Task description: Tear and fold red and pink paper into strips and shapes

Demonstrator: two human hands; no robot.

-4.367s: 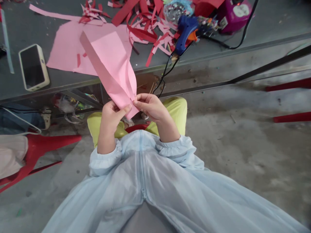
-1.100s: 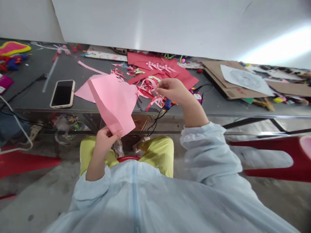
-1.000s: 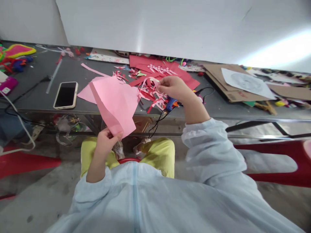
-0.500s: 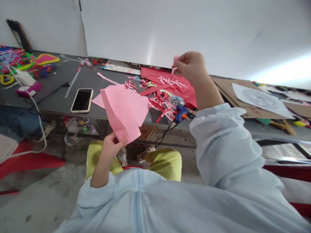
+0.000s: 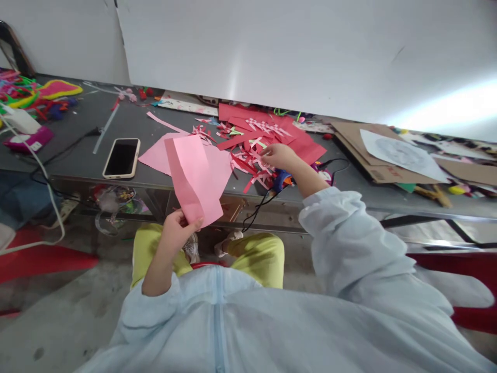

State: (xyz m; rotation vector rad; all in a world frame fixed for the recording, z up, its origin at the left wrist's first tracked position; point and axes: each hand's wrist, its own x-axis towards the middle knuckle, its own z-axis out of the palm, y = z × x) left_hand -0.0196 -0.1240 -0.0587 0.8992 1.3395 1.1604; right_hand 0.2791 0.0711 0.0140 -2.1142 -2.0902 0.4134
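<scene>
My left hand (image 5: 178,228) grips the lower edge of a folded pink paper sheet (image 5: 190,176), raised in front of the table edge. Behind it, another pink sheet (image 5: 157,153) lies flat on the table. Over a heap of red and pink paper scraps (image 5: 244,160) is my right hand (image 5: 281,156), its fingertips pinched together. Whether a scrap is between those fingers cannot be made out against the heap. Beyond the heap, red paper (image 5: 306,147) carries a pink-and-white checkered strip piece (image 5: 267,126). A blue tool (image 5: 280,180), partly hidden, sits beside my right wrist.
A phone (image 5: 122,158) rests left of the pink sheets. Colourful craft pieces (image 5: 58,89) crowd the far left. Brown cardboard (image 5: 351,145) with a drawing on white paper (image 5: 399,155) lies to the right. A black cable (image 5: 254,215) hangs off the front edge. A white panel (image 5: 272,46) stands behind.
My right hand has come down from above the red paper, where it pinched a small pink scrap, to the scrap heap. The left hand still holds the pink sheet. The view has shifted slightly.
</scene>
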